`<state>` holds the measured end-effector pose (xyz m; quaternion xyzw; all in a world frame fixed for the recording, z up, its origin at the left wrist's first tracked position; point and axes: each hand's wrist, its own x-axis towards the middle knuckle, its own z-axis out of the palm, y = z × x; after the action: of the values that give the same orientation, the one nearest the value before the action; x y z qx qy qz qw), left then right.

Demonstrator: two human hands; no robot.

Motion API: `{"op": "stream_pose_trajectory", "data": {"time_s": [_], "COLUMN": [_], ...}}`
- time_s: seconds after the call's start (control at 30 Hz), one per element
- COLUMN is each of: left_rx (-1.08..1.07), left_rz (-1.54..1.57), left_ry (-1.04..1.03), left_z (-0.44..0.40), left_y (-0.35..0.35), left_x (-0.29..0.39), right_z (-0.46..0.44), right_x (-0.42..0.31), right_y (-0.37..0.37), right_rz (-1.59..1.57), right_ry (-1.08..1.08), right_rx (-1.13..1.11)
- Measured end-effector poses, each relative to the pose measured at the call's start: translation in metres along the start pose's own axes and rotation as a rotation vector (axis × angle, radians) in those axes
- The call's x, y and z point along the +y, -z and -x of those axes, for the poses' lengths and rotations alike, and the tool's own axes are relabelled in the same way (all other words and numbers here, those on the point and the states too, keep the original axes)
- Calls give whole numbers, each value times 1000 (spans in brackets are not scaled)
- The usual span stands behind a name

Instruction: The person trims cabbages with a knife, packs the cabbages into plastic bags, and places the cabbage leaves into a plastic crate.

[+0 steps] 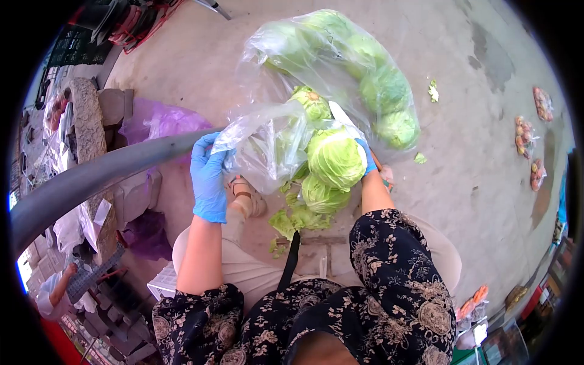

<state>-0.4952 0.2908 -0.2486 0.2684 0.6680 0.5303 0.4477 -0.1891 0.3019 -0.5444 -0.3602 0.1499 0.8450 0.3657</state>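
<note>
My left hand (210, 176), in a blue glove, is closed on the edge of a clear plastic bag (261, 146), pulling its mouth to the left. My gloved right hand (367, 157) is at the right side of a trimmed green cabbage (334, 158), with most fingers hidden behind it. A knife with a pale blade (345, 120) runs along that hand, and its orange handle end shows below. Another cabbage (324, 196) sits just under the held one. Several bagged cabbages (386, 90) curve around the far side, in clear plastic.
Loose cabbage leaves (301, 220) lie on the concrete floor by my feet. A dark curved bar (115, 170) crosses at the left, near purple plastic bags (164, 121). A white crate (163, 281) stands beside me. Small bagged produce (524, 137) lies far right. Another person's arm (61, 289) shows lower left.
</note>
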Motion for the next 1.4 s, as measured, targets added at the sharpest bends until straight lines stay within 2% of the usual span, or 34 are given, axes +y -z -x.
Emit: {"op": "stream_pose_trajectory", "data": {"time_s": [0.3, 0.43, 0.53, 0.63, 0.73, 0.77, 0.87, 0.93, 1.0, 1.03, 1.13, 1.23, 1.33, 1.4], "left_rx": [-119, -131, -226, -396, -503, -574, -762, -858, -849, -845, -727, -724, -818, -851], "left_rz": [1, -111, -198, -110, -333, -460, -791, -942, -1046, -1095, -931, -1039, -1076, -896], "left_ry": [-99, -196, -176, -157, -117, -186, -386, -494, -509, -518, -535, -310, -154, -219], "left_z": [6, 13, 21, 42, 68, 75, 95, 114, 128, 134, 151, 174, 215, 248], "left_y": [-6, -14, -19, -33, -38, -35, -21, -9, 0, 3, 16, 33, 44, 51], "left_x": [-4, -10, -9, -9, -8, -10, -17, -17, -19, -18, -10, -7, -11, -34], "right_z": [85, 107, 118, 117, 106, 101, 100, 89, 80, 73, 88, 111, 138, 157], "right_x": [34, 60, 82, 104, 121, 123, 131, 130, 129, 127, 119, 111, 110, 116], "right_y": [-31, -47, -57, -69, -81, -84, -94, -109, -116, -120, -127, -137, -141, -140], "right_rz": [168, 251, 311, 343, 144, -17, -189, -118, -77, -59, 26, 8, -14, -34], "right_ry": [112, 143, 171, 213, 178, 119, 116, 134, 146, 188, 217, 207, 176, 232], "right_rx": [-124, -200, -271, -345, -411, -427, -289, -345, -320, -375, -370, -468, -515, -500]}}
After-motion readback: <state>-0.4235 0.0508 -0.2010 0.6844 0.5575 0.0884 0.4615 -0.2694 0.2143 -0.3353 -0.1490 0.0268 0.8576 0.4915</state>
